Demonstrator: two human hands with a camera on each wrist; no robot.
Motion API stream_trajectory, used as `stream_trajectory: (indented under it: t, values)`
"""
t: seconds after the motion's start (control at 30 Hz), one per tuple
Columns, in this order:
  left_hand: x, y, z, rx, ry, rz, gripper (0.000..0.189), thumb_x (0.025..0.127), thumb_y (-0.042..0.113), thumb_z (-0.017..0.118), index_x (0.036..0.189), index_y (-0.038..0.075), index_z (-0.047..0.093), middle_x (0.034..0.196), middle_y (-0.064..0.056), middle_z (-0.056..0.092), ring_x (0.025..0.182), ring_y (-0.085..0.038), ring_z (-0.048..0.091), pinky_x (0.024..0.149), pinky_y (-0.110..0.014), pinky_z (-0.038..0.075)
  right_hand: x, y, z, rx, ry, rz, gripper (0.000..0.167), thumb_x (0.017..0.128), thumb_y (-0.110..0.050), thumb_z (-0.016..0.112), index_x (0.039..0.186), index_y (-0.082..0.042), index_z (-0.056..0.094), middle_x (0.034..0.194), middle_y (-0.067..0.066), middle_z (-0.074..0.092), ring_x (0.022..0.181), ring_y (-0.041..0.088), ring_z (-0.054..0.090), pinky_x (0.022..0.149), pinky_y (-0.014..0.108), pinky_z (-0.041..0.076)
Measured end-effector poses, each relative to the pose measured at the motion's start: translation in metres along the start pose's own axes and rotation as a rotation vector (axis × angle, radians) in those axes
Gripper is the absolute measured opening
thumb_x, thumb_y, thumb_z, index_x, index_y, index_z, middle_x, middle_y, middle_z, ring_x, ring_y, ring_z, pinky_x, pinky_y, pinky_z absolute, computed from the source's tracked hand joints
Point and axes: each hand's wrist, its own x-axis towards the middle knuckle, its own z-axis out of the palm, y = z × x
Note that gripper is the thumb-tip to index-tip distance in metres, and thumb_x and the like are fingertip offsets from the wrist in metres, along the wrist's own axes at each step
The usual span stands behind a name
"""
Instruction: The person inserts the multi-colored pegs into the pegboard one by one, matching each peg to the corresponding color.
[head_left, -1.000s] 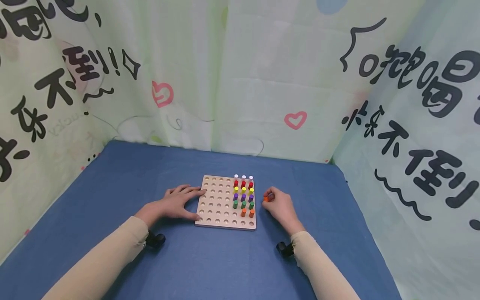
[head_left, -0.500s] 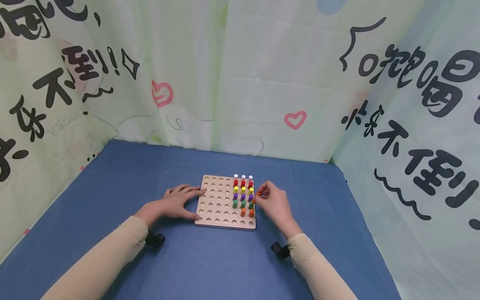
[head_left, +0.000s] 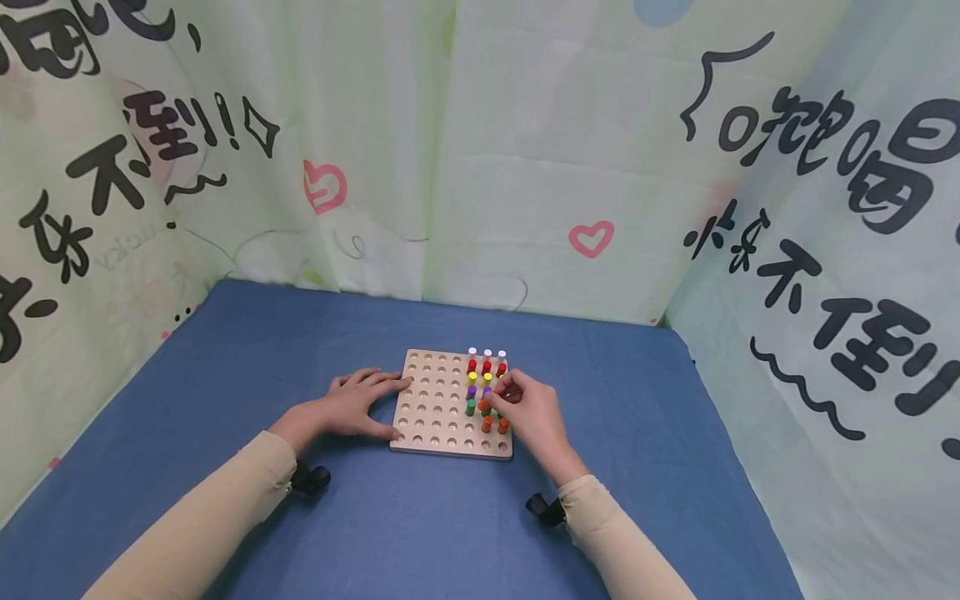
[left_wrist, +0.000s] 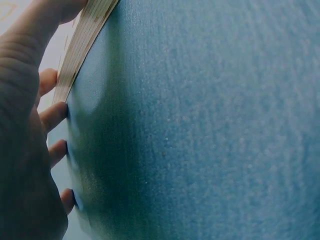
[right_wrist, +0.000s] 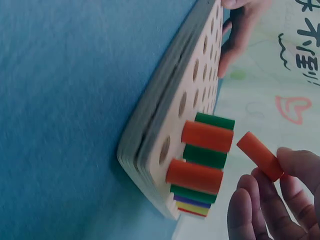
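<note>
A pale wooden pegboard [head_left: 422,432] lies on the blue cloth, with rows of round holes. White, red, yellow, purple, green and orange pegs stand in its right-hand columns. My left hand [head_left: 356,406] rests at the board's left edge, its thumb and index finger touching it and the fingers spread. Between thumb and fingertips, my right hand [head_left: 534,414] pinches an orange peg [right_wrist: 260,156], held tilted above the board near two standing orange pegs. That hand hides part of the rightmost column in the head view. In the left wrist view, the board's layered side [left_wrist: 82,47] shows beside the thumb.
The blue cloth [head_left: 420,533] spreads around the board on every side. Pale curtains [head_left: 525,167] with dark lettering and pink hearts hang behind and at both sides. A black camera mount [head_left: 546,510] sits on the right wrist, another [head_left: 309,479] on the left.
My right hand has carried the orange peg leftward, from beside the board to above its right columns. The left hand has stayed at the left edge, and the board has not visibly moved.
</note>
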Motion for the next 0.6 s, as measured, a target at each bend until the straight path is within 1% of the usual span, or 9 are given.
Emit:
stream_trajectory:
  t: [0.13, 0.27, 0.43, 0.6]
  values:
    - [0.0, 0.0, 0.0, -0.001, -0.003, -0.002, 0.096, 0.085, 0.069, 0.071, 0.164, 0.03, 0.033, 0.169, -0.007, 0.031, 0.155, -0.041, 0.021, 0.111, -0.072, 0.021, -0.002, -0.001, 0.006, -0.012, -0.041, -0.006, 0.016, 0.09, -0.022, 0.082, 0.086, -0.016, 0.069, 0.078, -0.001, 0.068, 0.07, 0.013, 0.06, 0.058, 0.028, 0.048]
    - [0.0, 0.002, -0.001, -0.005, -0.005, 0.002, 0.095, 0.086, 0.068, 0.071, 0.164, 0.03, 0.033, 0.169, -0.008, 0.031, 0.155, -0.042, 0.022, 0.111, -0.073, 0.021, -0.004, -0.001, 0.012, -0.063, -0.067, 0.003, 0.016, 0.089, -0.025, 0.083, 0.082, -0.019, 0.07, 0.071, -0.003, 0.065, 0.064, 0.013, 0.056, 0.053, 0.027, 0.043]
    - [-0.001, 0.002, -0.002, -0.013, 0.001, 0.005, 0.095, 0.086, 0.067, 0.071, 0.164, 0.028, 0.033, 0.169, -0.009, 0.031, 0.154, -0.043, 0.022, 0.11, -0.074, 0.02, -0.005, -0.001, 0.019, -0.078, -0.072, 0.002, 0.015, 0.088, -0.026, 0.084, 0.081, -0.022, 0.071, 0.065, -0.004, 0.062, 0.061, 0.013, 0.055, 0.053, 0.026, 0.041]
    - [-0.002, 0.001, -0.002, -0.012, 0.002, 0.001, 0.095, 0.086, 0.066, 0.072, 0.164, 0.028, 0.033, 0.169, -0.009, 0.032, 0.154, -0.043, 0.023, 0.11, -0.074, 0.021, -0.006, 0.0, 0.024, -0.101, -0.077, -0.002, 0.014, 0.088, -0.025, 0.085, 0.079, -0.022, 0.073, 0.062, -0.006, 0.061, 0.06, 0.012, 0.054, 0.052, 0.025, 0.039]
